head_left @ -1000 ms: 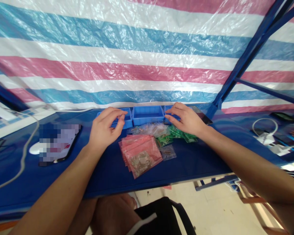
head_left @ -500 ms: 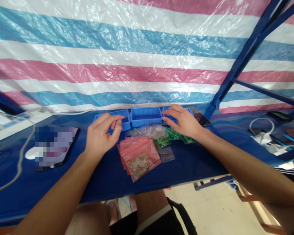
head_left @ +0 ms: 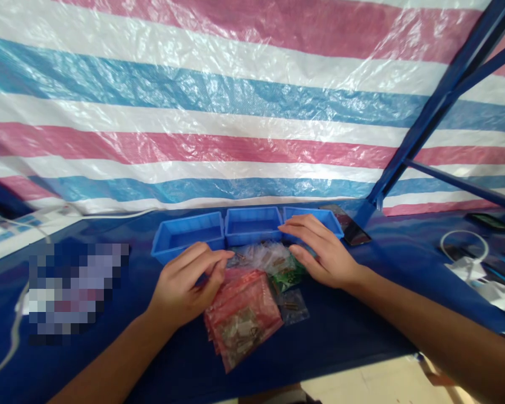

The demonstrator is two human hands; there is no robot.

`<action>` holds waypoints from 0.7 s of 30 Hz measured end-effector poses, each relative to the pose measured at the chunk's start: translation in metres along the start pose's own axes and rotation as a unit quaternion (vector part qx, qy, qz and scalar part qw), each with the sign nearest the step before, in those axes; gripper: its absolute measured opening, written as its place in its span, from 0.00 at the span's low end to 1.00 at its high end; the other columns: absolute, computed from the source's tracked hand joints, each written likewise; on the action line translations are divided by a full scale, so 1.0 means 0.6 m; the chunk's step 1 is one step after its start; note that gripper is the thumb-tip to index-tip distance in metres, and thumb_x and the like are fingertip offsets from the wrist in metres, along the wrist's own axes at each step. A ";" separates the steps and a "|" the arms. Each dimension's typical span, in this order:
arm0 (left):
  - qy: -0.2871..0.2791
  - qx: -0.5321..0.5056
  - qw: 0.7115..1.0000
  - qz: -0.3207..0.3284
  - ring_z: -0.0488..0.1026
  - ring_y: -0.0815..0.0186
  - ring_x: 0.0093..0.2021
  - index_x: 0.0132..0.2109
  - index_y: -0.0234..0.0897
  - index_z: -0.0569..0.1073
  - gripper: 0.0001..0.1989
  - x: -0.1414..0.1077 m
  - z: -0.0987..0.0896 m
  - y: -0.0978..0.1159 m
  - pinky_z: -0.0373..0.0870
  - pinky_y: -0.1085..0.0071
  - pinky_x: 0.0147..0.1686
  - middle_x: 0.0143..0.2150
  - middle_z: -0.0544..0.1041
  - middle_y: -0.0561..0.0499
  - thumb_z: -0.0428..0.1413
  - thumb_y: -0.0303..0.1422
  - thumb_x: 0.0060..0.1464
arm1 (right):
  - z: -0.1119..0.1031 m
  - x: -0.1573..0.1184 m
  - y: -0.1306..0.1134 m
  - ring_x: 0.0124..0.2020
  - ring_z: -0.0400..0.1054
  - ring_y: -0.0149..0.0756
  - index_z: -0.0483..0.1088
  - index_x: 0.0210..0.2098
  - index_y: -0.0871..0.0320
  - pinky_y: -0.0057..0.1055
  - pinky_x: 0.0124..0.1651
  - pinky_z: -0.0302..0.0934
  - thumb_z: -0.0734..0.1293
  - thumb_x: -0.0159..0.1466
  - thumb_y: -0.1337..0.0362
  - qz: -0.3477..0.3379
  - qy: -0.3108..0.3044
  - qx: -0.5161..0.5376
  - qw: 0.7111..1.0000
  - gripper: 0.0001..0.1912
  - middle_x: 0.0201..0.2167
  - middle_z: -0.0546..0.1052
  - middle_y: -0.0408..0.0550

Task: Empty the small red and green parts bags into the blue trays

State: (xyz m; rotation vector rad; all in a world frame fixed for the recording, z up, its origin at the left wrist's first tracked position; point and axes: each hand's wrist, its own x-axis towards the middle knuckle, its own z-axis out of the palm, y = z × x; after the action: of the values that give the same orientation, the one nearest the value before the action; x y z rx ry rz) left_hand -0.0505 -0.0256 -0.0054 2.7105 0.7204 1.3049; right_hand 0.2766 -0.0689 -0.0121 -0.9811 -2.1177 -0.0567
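Observation:
My left hand [head_left: 191, 283] hovers at the left edge of a stack of pink bags [head_left: 248, 320], thumb and fingers apart and nothing held. Over green packets [head_left: 287, 276] and in front of the right blue bin [head_left: 332, 220] is my right hand [head_left: 320, 252], its fingers spread and holding nothing. Clear bags [head_left: 263, 256] with small parts lie between the hands. A small clear bag [head_left: 293, 307] with brass-coloured pieces sits right of the pink stack. The left blue bin [head_left: 189, 231] and middle blue bin [head_left: 253, 223] stand behind the bags.
A pixelated flat object [head_left: 79, 286] lies on the left of the blue table, near a white cable [head_left: 15, 331]. A dark phone-like object [head_left: 353, 231] is behind my right hand. White cables [head_left: 465, 264] lie at the right. A striped sheet [head_left: 235, 123] hangs behind.
The view has tilted up, so the table things appear lower. My left hand has moved from the left bin toward the bags; my right hand has come nearer the green packets.

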 end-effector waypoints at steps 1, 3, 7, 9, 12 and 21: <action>0.000 0.000 1.000 -0.003 0.74 0.67 0.32 0.56 0.46 0.78 0.15 -0.001 0.000 -0.001 0.74 0.67 0.36 0.34 0.76 0.53 0.58 0.24 0.66 | 0.000 -0.001 -0.001 0.64 0.72 0.56 0.62 0.73 0.39 0.61 0.67 0.68 0.65 0.76 0.61 -0.005 -0.001 0.005 1.000 0.28 0.61 0.77 0.54; -0.003 -0.002 1.000 -0.009 0.74 0.66 0.32 0.56 0.46 0.78 0.16 -0.002 -0.001 -0.003 0.74 0.67 0.36 0.35 0.77 0.53 0.58 0.24 0.66 | 0.003 -0.001 -0.005 0.62 0.73 0.56 0.61 0.74 0.38 0.62 0.66 0.69 0.66 0.75 0.61 -0.016 -0.004 0.013 1.000 0.29 0.60 0.78 0.54; -0.008 -0.014 1.000 -0.022 0.74 0.67 0.32 0.56 0.46 0.78 0.15 -0.002 -0.002 -0.001 0.74 0.67 0.37 0.37 0.77 0.52 0.58 0.24 0.67 | 0.011 0.003 -0.019 0.58 0.74 0.56 0.63 0.73 0.41 0.61 0.62 0.72 0.70 0.72 0.60 -0.031 -0.018 0.029 0.999 0.32 0.55 0.80 0.55; -0.010 -0.018 0.999 -0.025 0.75 0.67 0.33 0.55 0.45 0.79 0.14 -0.002 -0.002 0.002 0.74 0.68 0.37 0.37 0.78 0.51 0.58 0.24 0.68 | 0.016 0.006 -0.027 0.56 0.75 0.56 0.65 0.71 0.43 0.60 0.61 0.72 0.72 0.71 0.60 -0.043 -0.031 0.041 0.998 0.31 0.53 0.81 0.55; -0.013 -0.022 0.999 -0.025 0.75 0.67 0.34 0.54 0.42 0.79 0.13 -0.002 -0.001 0.004 0.73 0.70 0.37 0.38 0.78 0.51 0.58 0.24 0.68 | 0.023 0.010 -0.040 0.53 0.75 0.53 0.67 0.68 0.49 0.57 0.61 0.72 0.73 0.70 0.59 -0.073 -0.051 0.065 0.994 0.29 0.50 0.82 0.55; -0.007 -0.028 0.999 -0.028 0.72 0.69 0.34 0.53 0.37 0.80 0.12 -0.004 -0.002 0.006 0.70 0.72 0.37 0.37 0.77 0.51 0.58 0.22 0.68 | 0.028 0.006 -0.080 0.61 0.69 0.58 0.75 0.61 0.59 0.56 0.63 0.67 0.74 0.68 0.46 -0.121 -0.112 0.043 0.985 0.30 0.54 0.81 0.60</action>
State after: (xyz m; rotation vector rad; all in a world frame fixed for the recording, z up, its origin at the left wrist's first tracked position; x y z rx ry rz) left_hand -0.0510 -0.0298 -0.0056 2.6336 0.7423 1.2716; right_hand 0.2327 -0.0944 -0.0084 -0.7036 -2.4172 0.0262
